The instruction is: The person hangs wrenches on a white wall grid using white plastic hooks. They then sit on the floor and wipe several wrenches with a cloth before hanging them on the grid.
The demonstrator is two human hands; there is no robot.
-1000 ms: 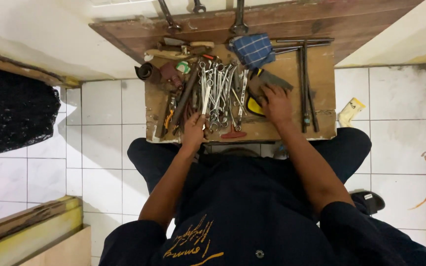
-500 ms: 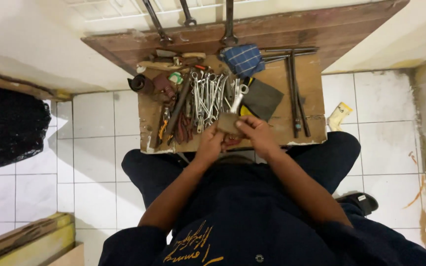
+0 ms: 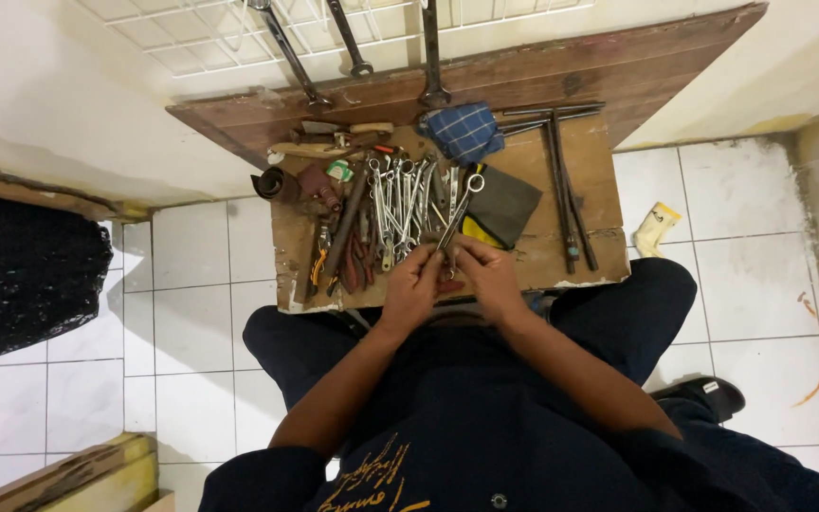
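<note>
One wrench in hand: a silver combination wrench (image 3: 457,213), ring end toward 1 o'clock, lower end between both hands at the board's near edge.
Left hand (image 3: 411,289): fingers pinched together on the wrench's lower end.
Right hand (image 3: 488,275): fingers curled shut, touching the same end.
Loose wrenches (image 3: 400,204): many, uncountable, heaped at 11 o'clock.
Pliers (image 3: 360,261): about two, at 9 o'clock.
Blue checked cloth (image 3: 464,131): one, at 12 o'clock.
Long metal bars (image 3: 566,185): about three, at 2 o'clock.
Surface: wooden board (image 3: 590,156) over white floor tiles (image 3: 191,256).

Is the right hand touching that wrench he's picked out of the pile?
Touching. The head view shows the right hand and left hand both gripping the lower end of the silver wrench.
</note>
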